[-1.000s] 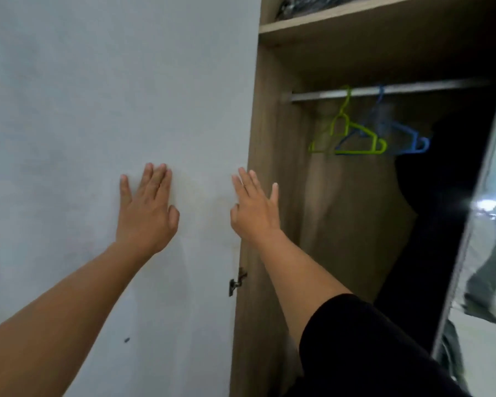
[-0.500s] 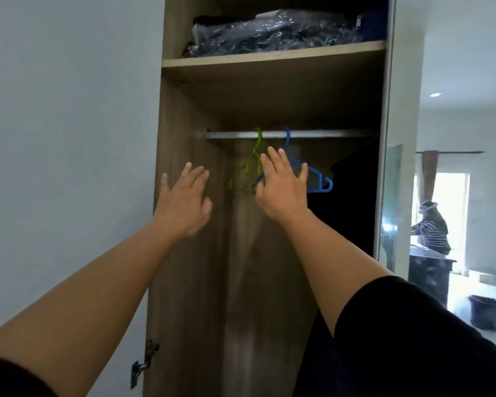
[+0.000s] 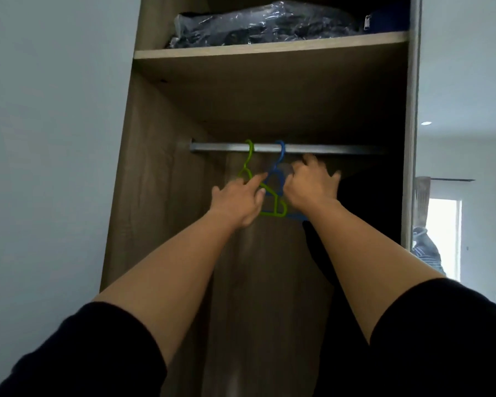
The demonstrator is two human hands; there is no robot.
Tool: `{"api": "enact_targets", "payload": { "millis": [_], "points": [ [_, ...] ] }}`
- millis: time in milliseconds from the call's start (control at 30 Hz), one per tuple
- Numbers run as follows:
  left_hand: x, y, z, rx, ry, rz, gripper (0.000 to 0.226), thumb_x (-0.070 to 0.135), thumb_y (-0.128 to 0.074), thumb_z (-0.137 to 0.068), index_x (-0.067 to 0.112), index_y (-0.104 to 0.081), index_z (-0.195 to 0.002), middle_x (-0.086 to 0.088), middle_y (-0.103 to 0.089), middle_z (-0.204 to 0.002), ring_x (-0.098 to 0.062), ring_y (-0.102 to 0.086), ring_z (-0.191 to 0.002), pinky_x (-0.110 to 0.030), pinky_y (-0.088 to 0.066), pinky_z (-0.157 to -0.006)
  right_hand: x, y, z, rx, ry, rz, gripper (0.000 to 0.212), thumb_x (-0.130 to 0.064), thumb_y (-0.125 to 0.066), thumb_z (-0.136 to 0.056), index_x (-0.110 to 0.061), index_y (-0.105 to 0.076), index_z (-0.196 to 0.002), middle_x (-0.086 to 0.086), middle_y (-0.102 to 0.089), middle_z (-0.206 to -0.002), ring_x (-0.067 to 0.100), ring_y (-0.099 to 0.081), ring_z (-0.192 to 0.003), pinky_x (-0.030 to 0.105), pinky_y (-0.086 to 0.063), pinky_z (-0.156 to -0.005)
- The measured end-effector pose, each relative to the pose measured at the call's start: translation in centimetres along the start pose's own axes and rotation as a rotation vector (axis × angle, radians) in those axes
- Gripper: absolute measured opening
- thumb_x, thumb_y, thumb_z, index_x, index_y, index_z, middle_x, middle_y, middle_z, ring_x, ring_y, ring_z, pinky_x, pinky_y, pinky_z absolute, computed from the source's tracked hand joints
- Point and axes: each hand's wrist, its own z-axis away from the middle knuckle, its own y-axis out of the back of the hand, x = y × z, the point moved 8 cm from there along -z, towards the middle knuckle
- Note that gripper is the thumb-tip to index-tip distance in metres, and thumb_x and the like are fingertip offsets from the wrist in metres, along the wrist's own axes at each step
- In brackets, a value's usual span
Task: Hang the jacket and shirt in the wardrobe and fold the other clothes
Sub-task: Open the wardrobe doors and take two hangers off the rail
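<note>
A green hanger [image 3: 248,164] and a blue hanger [image 3: 278,164] hang side by side on the metal rail [image 3: 327,149] inside the open wardrobe. My left hand [image 3: 238,202] is raised to the green hanger, with its fingers curled on the hanger's sloping arm and the index finger stretched out. My right hand [image 3: 312,186] is up beside the blue hanger, fingers spread and blurred, just below the rail. A dark garment [image 3: 355,224] hangs in the shadow to the right of my right hand. No jacket or shirt is in either hand.
A wooden shelf [image 3: 269,48] above the rail carries a plastic-wrapped dark bundle [image 3: 264,24] and a blue item [image 3: 384,21]. The white wardrobe door [image 3: 46,138] stands open at the left. A person [image 3: 425,250] is in the room beyond the wardrobe's right side.
Both hands left the white door and rose into the wardrobe up to the hangers. My view swung right and upward. The left fingers went from straight to curled on the green hanger.
</note>
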Motion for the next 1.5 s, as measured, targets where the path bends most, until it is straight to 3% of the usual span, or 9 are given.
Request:
{"api": "enact_targets", "payload": {
  "millis": [133,333,400,533,700,800,933,1200,1500],
  "points": [
    [0.5,-1.4,-1.7,-0.078,0.034,0.053,0.046,0.049,-0.015,-0.099,0.043,-0.024,-0.143,-0.013,-0.045,-0.141,-0.033,-0.041,-0.130,-0.054,-0.028,-0.104,1.5,-1.5,0.0,-0.105,-0.122,-0.070,0.037,-0.027,-0.042,-0.095,-0.015,-0.051,-0.128,0.013,-0.048,-0.134,0.033,-0.048,-0.123,0.040,-0.040,-0.096],
    [-0.5,-2.1,-3.1,-0.088,0.062,0.065,0.052,0.057,-0.016,-0.096,0.027,-0.043,-0.129,-0.015,-0.053,-0.132,-0.034,-0.048,-0.124,-0.049,-0.035,-0.098,2.2,-3.3,-0.3,-0.166,-0.255,-0.179,0.040,-0.025,-0.053,-0.092,-0.012,-0.053,-0.130,0.015,-0.057,-0.126,0.033,-0.057,-0.113,0.036,-0.049,-0.086],
    [-1.2,-2.2,-3.0,-0.093,0.116,0.130,0.049,0.054,-0.028,-0.095,0.021,-0.048,-0.123,-0.015,-0.055,-0.128,-0.034,-0.051,-0.120,-0.044,-0.040,-0.097,1.9,-4.3,-0.1,-0.212,-0.253,-0.213,0.039,-0.029,-0.054,-0.091,-0.011,-0.055,-0.126,0.014,-0.058,-0.124,0.032,-0.058,-0.112,0.035,-0.049,-0.086],
    [-3.0,-2.8,-3.2,-0.100,0.203,0.323,0.032,0.029,-0.052,-0.088,0.017,-0.055,-0.117,-0.016,-0.057,-0.124,-0.034,-0.054,-0.115,-0.034,-0.045,-0.095,0.8,-6.1,0.3,-0.265,-0.240,-0.276,0.039,-0.034,-0.053,-0.090,-0.009,-0.058,-0.119,0.015,-0.060,-0.123,0.033,-0.059,-0.113,0.034,-0.048,-0.086],
    [-5.6,-2.9,-3.3,-0.014,0.379,0.372,0.042,0.018,-0.054,-0.087,0.005,-0.049,-0.127,-0.024,-0.053,-0.129,-0.039,-0.052,-0.119,-0.037,-0.044,-0.097,-0.3,-7.4,0.4,-0.259,-0.229,-0.282,0.037,-0.023,-0.051,-0.088,-0.007,-0.059,-0.121,0.015,-0.060,-0.124,0.032,-0.060,-0.112,0.036,-0.049,-0.090],
    [-6.4,-2.6,-3.6,0.054,0.369,0.386,0.032,0.014,-0.048,-0.086,0.008,-0.061,-0.114,-0.023,-0.063,-0.114,-0.038,-0.060,-0.108,-0.038,-0.050,-0.095,-0.5,-7.9,0.3,-0.238,-0.224,-0.277,0.037,-0.020,-0.047,-0.091,-0.006,-0.057,-0.124,0.015,-0.057,-0.128,0.032,-0.056,-0.117,0.035,-0.047,-0.091],
    [-7.1,-2.2,-3.8,0.131,0.351,0.407,0.023,0.010,-0.045,-0.085,0.010,-0.059,-0.103,-0.020,-0.067,-0.102,-0.038,-0.066,-0.095,-0.043,-0.053,-0.088,-0.6,-8.3,0.3,-0.228,-0.216,-0.292,0.037,-0.023,-0.049,-0.091,-0.005,-0.059,-0.122,0.016,-0.058,-0.128,0.032,-0.057,-0.117,0.035,-0.047,-0.092],
    [-7.4,0.5,-1.6,0.284,0.318,0.261,0.020,0.011,-0.042,-0.091,0.008,-0.050,-0.110,-0.023,-0.063,-0.107,-0.044,-0.057,-0.103,-0.042,-0.045,-0.086,-0.8,-9.3,0.4,-0.236,-0.191,-0.330,0.038,-0.022,-0.050,-0.089,-0.004,-0.059,-0.122,0.017,-0.057,-0.129,0.033,-0.056,-0.119,0.035,-0.046,-0.094],
    [-10.0,2.6,3.9,0.341,0.370,0.217,0.023,0.009,-0.043,-0.092,0.011,-0.049,-0.114,-0.015,-0.065,-0.108,-0.038,-0.060,-0.099,-0.041,-0.048,-0.082,-1.4,-8.4,0.6,-0.143,-0.116,-0.334,0.043,-0.032,-0.046,-0.093,-0.002,-0.058,-0.121,0.019,-0.058,-0.126,0.036,-0.055,-0.117,0.037,-0.046,-0.091]
  ]
}}
